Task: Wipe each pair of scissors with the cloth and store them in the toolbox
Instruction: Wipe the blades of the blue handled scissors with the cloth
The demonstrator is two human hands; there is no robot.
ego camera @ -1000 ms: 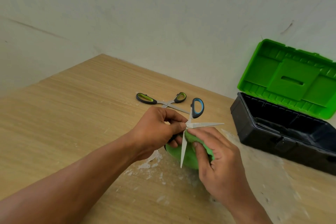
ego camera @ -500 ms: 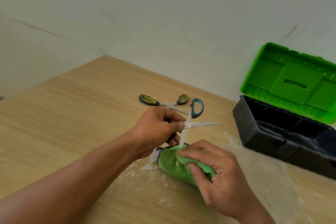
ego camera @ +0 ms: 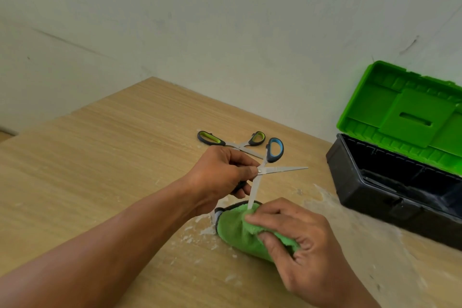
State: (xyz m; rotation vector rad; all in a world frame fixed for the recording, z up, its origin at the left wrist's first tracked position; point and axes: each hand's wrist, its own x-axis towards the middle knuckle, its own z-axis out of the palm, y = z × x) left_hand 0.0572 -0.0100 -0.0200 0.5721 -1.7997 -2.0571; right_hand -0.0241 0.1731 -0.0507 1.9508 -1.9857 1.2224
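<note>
Here, left hand [ego camera: 220, 172] grip closed round open blue-handled scissors [ego camera: 285, 170] above the worktop [ego camera: 112, 157], right hand [ego camera: 300, 240] grip pinching green cloth [ego camera: 235, 230] round the lower blade tip, green-handled scissors [ego camera: 212, 139] lying behind, open toolbox [ego camera: 375, 182] at right

The left hand [ego camera: 220, 172], arm outstretched, pinches with curled fingers; the right hand [ego camera: 307, 245] grips below it.

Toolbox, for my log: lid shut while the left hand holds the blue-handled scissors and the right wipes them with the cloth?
No: the head view shows the toolbox lid open. Left hand holds the blue-handled scissors, right hand wipes them with the cloth.
</note>
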